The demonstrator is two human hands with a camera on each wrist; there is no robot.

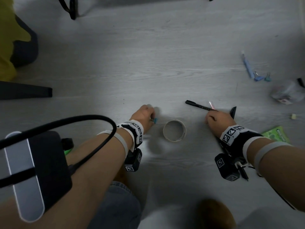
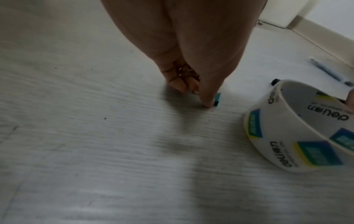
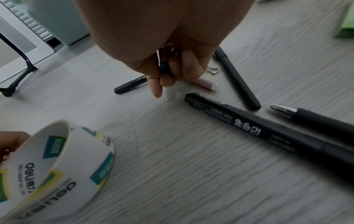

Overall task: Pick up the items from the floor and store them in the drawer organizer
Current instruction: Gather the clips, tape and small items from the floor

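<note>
Already my right hand (image 3: 168,71) pinches a binder clip (image 3: 164,68); my left hand (image 2: 191,63), at nine o'clock of the tape roll (image 1: 174,130), pinches a teal clip (image 2: 217,99), gathering small items together.

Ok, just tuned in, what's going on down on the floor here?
A person is crouched over scattered stationery. The left hand pinches a small teal binder clip at floor level. The right hand grips another clip, its wire loop showing between the fingers. A tape roll sits on the floor between the hands, and black pens lie beside the right hand. More clips and a blue pen lie farther off. No drawer organizer is in view.
</note>
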